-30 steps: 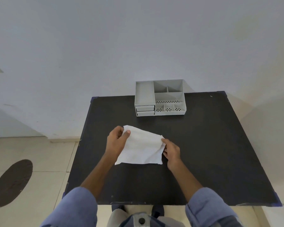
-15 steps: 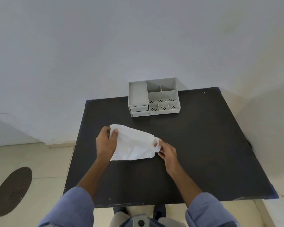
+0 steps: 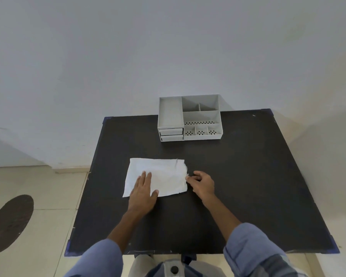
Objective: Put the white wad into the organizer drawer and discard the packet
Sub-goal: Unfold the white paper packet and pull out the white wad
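The white sheet (image 3: 160,175) I held up a second ago now lies flat on the table (image 3: 238,186); my left hand (image 3: 143,193) presses it, my right hand (image 3: 202,183) pinches its edge.

A white sheet (image 3: 158,176) lies flat on the black table (image 3: 248,186). The left hand (image 3: 143,191) presses flat on its near left part; the right hand (image 3: 203,183) pinches its right edge. A grey organizer (image 3: 189,117) stands at the far edge.
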